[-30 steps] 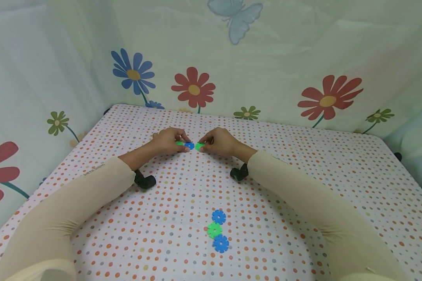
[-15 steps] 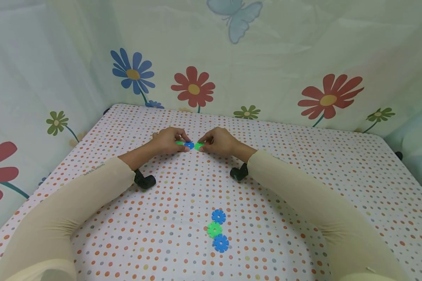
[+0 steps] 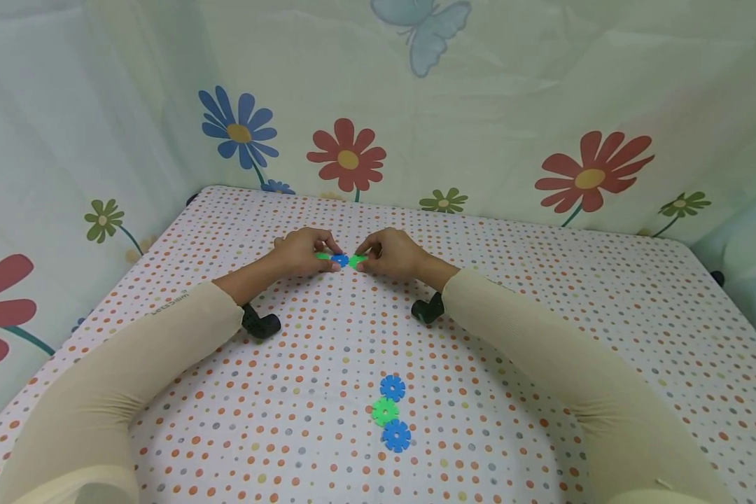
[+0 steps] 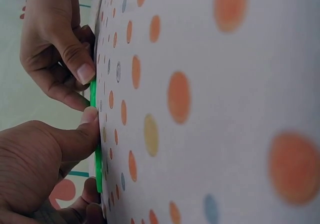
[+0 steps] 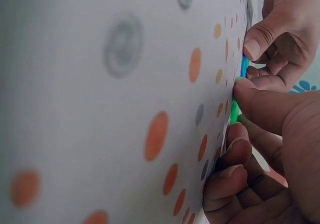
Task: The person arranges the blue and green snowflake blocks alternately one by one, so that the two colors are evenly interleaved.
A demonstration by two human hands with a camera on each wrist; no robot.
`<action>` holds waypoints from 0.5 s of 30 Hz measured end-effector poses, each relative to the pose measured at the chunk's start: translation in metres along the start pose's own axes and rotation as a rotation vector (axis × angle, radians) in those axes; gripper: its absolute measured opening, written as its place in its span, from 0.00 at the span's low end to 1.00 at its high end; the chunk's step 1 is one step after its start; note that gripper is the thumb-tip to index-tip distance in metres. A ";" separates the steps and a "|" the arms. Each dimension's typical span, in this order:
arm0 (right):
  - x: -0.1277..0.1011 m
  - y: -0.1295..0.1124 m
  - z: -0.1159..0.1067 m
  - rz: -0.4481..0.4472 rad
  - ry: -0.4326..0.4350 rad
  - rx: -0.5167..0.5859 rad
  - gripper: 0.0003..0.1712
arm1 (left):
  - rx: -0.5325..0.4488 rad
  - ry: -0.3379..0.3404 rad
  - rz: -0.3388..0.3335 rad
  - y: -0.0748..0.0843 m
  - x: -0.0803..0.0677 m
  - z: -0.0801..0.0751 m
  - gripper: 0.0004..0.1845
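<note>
Already, a finished row of three snowflake discs [image 3: 388, 411] lay near the table's [image 3: 542, 280] front edge. Farther back, the left hand [image 3: 302, 252] pinched a green-and-blue pair [image 3: 334, 259] while the right hand [image 3: 393, 253] pinched a green disc [image 3: 356, 262] against it; this second row seemed nearly joined.

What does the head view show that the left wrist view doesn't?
Head only: a spare row of three discs near the person, a blue disc between the green ones, and the flowered backdrop. Left wrist only: a close edge-on look at a green disc lying flat on the cloth. Both: the left hand and right hand pinching discs.
</note>
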State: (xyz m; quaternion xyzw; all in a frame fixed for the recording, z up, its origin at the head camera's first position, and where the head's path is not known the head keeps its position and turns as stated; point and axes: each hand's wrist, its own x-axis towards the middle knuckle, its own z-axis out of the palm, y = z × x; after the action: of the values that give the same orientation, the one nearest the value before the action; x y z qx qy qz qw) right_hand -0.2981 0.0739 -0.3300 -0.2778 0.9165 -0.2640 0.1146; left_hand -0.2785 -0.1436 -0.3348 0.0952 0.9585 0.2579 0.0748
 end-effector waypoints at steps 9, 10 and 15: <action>0.000 -0.003 0.000 0.006 -0.025 -0.002 0.21 | -0.003 -0.004 -0.024 0.000 -0.002 -0.001 0.14; 0.000 -0.003 0.000 0.008 -0.025 -0.007 0.22 | -0.003 -0.005 -0.023 0.001 -0.002 -0.001 0.14; -0.004 -0.005 0.000 0.020 -0.026 -0.010 0.24 | 0.009 -0.015 0.003 0.002 -0.003 -0.002 0.15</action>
State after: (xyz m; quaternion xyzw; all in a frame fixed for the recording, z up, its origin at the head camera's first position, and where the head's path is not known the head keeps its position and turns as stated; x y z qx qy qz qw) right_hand -0.2933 0.0729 -0.3269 -0.2724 0.9191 -0.2544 0.1280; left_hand -0.2761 -0.1435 -0.3323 0.0989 0.9590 0.2528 0.0814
